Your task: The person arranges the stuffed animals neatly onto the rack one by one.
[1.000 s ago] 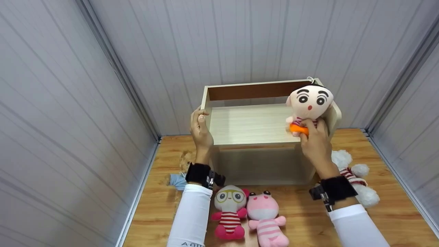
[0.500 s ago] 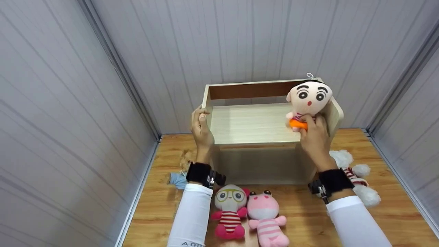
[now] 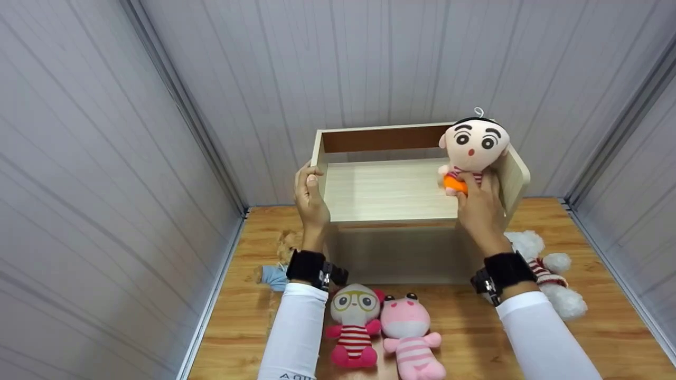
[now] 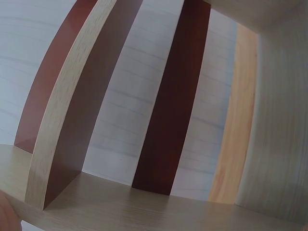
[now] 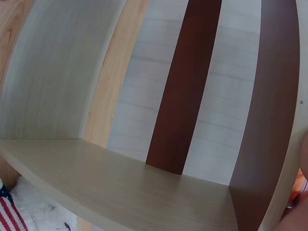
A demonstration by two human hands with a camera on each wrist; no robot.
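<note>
Pale grey ribbed panel walls (image 3: 105, 158) close me in on three sides, meeting at metal corner strips (image 3: 179, 100). Below me lies an orange-brown wood-grain tabletop (image 3: 243, 316), evenly lit, with soft shadows and no window in sight.

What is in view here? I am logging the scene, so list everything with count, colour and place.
Shelf: 1, pale wood with brown back strips, standing on the table.
Doll: 1, black hair, orange shorts, over the shelf's right end.
Glasses toy: 1, red stripes, in front of the shelf.
Pink toy: 1, beside it.
White toy: 1, right of the shelf.
Blue toy: 1, partly hidden, left.
Table: 1, orange wood.
Left hand: grips the shelf's left side.
Right hand: holds the doll.
</note>
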